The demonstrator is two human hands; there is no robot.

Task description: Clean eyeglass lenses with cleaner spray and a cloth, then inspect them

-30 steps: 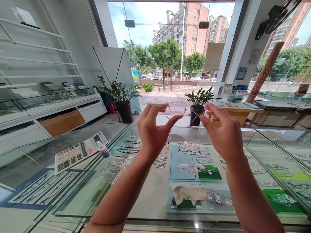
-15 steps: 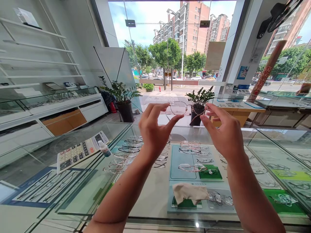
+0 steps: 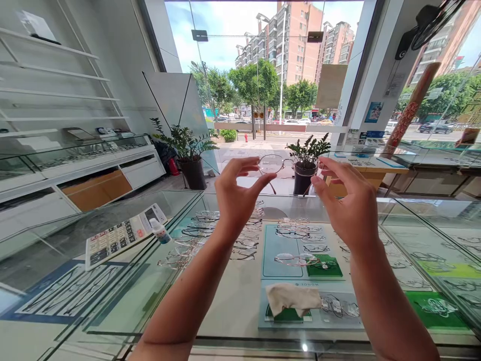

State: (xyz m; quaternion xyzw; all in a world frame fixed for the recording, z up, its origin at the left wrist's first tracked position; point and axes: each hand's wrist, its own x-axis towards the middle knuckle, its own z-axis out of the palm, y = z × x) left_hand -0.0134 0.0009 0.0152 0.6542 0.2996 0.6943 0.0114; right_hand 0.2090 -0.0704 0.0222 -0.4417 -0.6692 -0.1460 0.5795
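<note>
A pair of thin-rimmed eyeglasses (image 3: 271, 164) is held up level above the glass counter, seen against the window. My left hand (image 3: 240, 188) pinches the left side of the frame between thumb and fingers. At the other side, my right hand (image 3: 343, 193) has its thumb and fingers closed on the right edge of the frame. The right lens is hard to make out against a dark plant pot behind it. Below the hands, a beige cloth (image 3: 293, 298) lies on the counter, with pink-rimmed glasses (image 3: 296, 259) behind it.
The glass display counter (image 3: 225, 321) holds many frames in rows. On its left lie a calculator (image 3: 116, 240) and a small white bottle (image 3: 161, 231). Potted plants (image 3: 186, 150) stand beyond, before the glass front. At right is another display table (image 3: 370, 173).
The eyeglasses have turned in my hands: their lenses look flatter and the temple tips now show below the rims. Both hands stay in nearly the same place.
</note>
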